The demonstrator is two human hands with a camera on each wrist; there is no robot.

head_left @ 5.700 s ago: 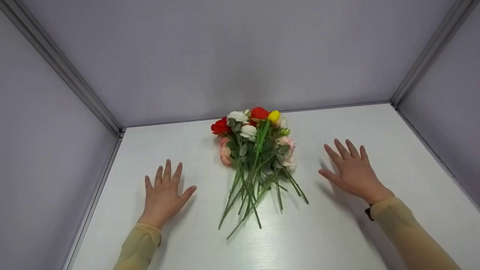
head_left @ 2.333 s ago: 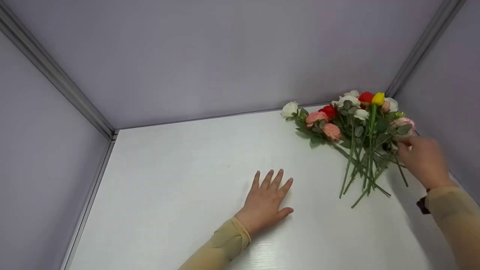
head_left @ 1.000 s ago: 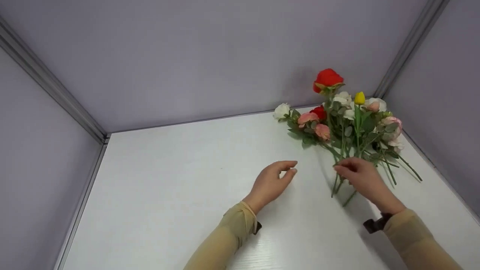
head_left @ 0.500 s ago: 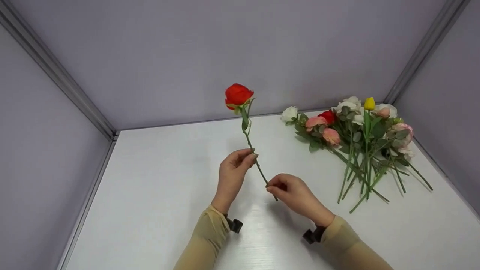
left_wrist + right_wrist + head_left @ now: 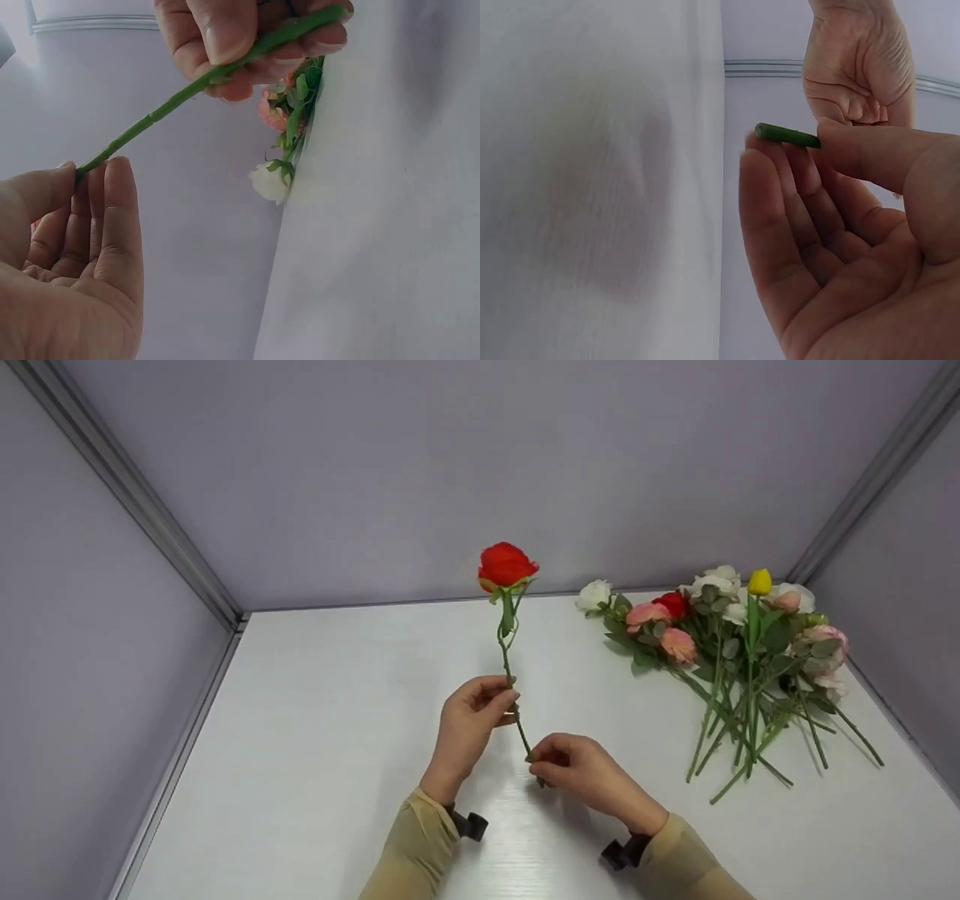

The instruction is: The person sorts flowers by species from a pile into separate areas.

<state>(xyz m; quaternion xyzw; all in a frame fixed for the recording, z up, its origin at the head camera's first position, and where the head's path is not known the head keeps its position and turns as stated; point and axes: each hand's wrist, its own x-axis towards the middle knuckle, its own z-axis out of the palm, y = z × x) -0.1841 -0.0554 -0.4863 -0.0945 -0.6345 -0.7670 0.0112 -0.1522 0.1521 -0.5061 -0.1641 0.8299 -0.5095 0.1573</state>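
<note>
A single red rose (image 5: 507,565) stands nearly upright over the middle of the table, its bloom at the top and its stem slanting down to the right. My left hand (image 5: 469,727) pinches the stem about midway between thumb and fingers. Lower down, my right hand (image 5: 589,774) pinches the same stem near its cut end. In the left wrist view the green stem (image 5: 157,114) runs from one hand to the other. The right wrist view shows the stem's end (image 5: 784,136) poking out past the right thumb.
At the back right lies a loose pile of flowers: a yellow tulip (image 5: 760,583), a white flower (image 5: 595,595), coral flowers (image 5: 679,646), a darker red one (image 5: 671,605) and pale pink ones (image 5: 826,645). Their stems point toward the front. Grey walls (image 5: 420,472) enclose the white table (image 5: 315,720).
The flower pile has gone from the middle to the right. My right hand has drawn the red rose out and brought it to the middle, where my left hand has also taken its stem.
</note>
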